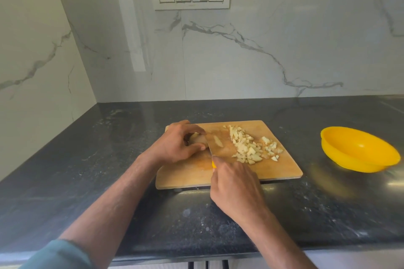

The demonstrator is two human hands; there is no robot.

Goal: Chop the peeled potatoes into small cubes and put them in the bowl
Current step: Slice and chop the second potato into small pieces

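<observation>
**Knife at the potato, cubes heaped on the board**

Right hand (235,188) wrapped round a yellow-handled knife (215,145), blade against the potato piece (196,138). Left hand (177,145) curled over that piece, pinning it on the wooden cutting board (284,172). Potato cubes (249,148) piled right of the blade. Yellow bowl (358,150) stands apart on the dark counter (87,159), right of the board.

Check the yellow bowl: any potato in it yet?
Empty: the yellow bowl shows only bare yellow inside; the cubes all lie on the cutting board.
</observation>
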